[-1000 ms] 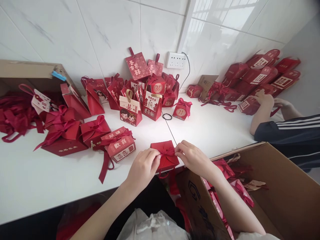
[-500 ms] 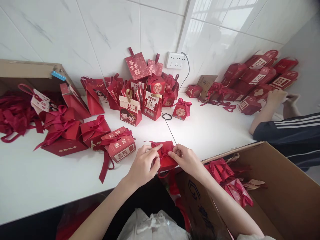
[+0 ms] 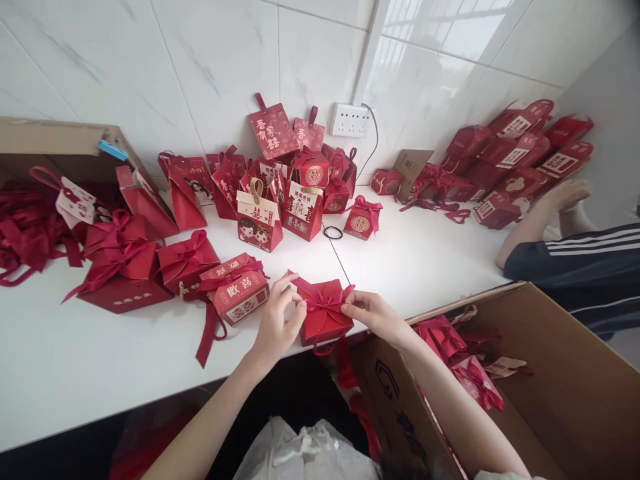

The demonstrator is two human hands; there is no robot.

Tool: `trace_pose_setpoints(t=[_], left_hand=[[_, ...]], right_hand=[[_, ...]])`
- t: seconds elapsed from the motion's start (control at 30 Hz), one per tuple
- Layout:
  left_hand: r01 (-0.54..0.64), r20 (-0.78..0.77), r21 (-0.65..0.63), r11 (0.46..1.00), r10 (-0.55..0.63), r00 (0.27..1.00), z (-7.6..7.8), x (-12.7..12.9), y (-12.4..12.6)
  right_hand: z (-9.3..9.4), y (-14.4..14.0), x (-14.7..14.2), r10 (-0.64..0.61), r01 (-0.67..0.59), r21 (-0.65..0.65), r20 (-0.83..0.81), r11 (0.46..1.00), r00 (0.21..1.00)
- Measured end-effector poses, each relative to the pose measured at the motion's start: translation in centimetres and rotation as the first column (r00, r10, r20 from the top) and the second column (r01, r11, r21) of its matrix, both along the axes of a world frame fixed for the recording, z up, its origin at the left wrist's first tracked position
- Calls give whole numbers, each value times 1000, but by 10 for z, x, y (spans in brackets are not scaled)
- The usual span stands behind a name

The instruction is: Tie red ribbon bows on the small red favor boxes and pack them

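The small red gift box [image 3: 323, 319] sits at the near edge of the white counter [image 3: 425, 257], just left of the open cardboard carton [image 3: 565, 373]. A ribbon bow [image 3: 324, 298] is formed on its lid, with loops spread to both sides. The left hand [image 3: 277, 320] pinches the left loop between thumb and fingertips; the right hand [image 3: 374, 313] pinches the right loop tip the same way. The bow appears tied, and only shaping of the loops seems to be left on this box.

Finished red boxes with bows [image 3: 150, 263] stand toward the counter's left edge. A cluster of printed red favour bags [image 3: 280, 193] occupies the back near the wall socket [image 3: 350, 120]. The carton holds more red ribboned pieces [image 3: 460, 363], apparently not yet handled. Another person's arm [image 3: 537, 223] rests at the counter's right edge beside more red packages [image 3: 520, 153].
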State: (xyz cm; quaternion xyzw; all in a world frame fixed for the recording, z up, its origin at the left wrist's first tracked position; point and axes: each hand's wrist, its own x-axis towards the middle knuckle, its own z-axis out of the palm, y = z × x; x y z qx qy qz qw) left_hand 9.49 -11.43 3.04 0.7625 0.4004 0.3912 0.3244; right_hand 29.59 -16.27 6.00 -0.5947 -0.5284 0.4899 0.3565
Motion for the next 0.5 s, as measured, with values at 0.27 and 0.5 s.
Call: trace_pose_setpoints(t=[0.27,0.5], left_hand=[[-151,45,-28,988,153,987,-7,1,-20],[-78,90,-190,979,96,991,-4,-1,-15]], right_hand=[[-8,1,9,-32,-9,-134,-298,991,954],[-15,6,15,-25,-50,-177,-400,983,916]])
